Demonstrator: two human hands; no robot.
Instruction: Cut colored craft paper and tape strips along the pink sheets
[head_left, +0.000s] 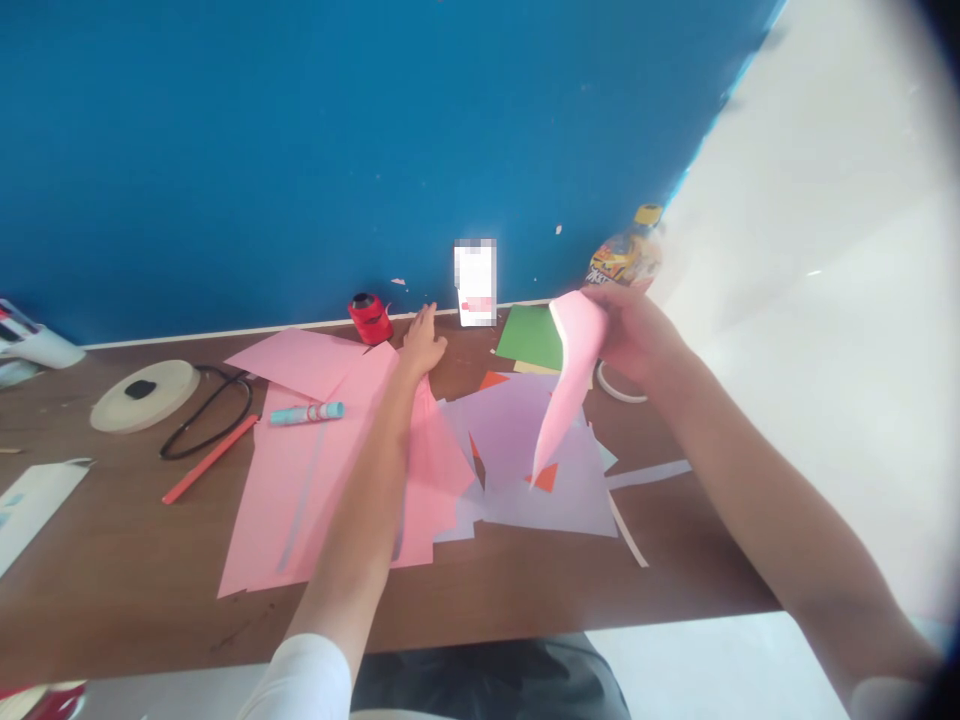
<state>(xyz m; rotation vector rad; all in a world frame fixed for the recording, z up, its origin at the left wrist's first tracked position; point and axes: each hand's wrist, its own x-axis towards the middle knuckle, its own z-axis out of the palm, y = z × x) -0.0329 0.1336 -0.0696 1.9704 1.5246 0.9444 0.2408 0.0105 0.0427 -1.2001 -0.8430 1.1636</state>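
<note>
My right hand (628,325) is closed on the top of a curved pink paper piece (574,360), which hangs over lilac sheets (517,430). Near the wall, my left hand (424,342) reaches past the pink sheets (345,480), its fingers apart and nothing visible in them. Just left of that hand stands a red roll-like object (370,319). A light blue glue tube (307,413) lies on the pink sheets. Behind the hanging piece is a green sheet (531,335).
At the left are a cream disc (144,396), a black cable (176,440), a red strip (210,460) and a white pen holder (46,345). A lit phone (476,285) leans on the blue wall. A bottle (626,255) stands behind my right hand.
</note>
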